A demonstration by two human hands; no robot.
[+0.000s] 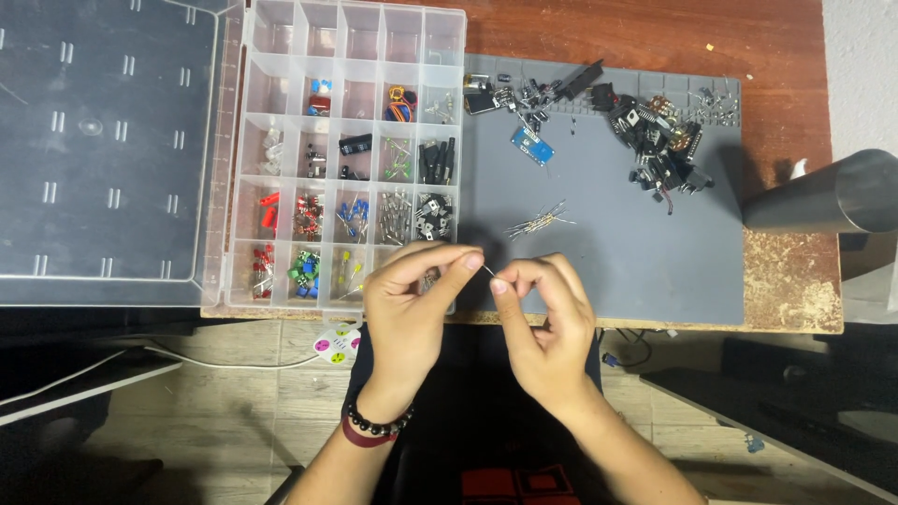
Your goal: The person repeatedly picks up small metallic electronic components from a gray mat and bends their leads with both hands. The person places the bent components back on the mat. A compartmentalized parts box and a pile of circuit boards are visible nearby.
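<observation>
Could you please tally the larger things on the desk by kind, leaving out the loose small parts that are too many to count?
Clear compartment box: 1
Open box lid: 1
Grey work mat: 1
Metal cylinder: 1
Blue circuit board: 1
Hands pinching one thin wire part, left hand and right hand: 2
Total: 7

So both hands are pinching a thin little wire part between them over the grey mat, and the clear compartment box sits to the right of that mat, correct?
Not quite. The head view shows the clear compartment box to the left of the grey mat, not the right. The rest holds: the left hand and right hand pinch a thin wire part between them at the mat's near edge.
</observation>
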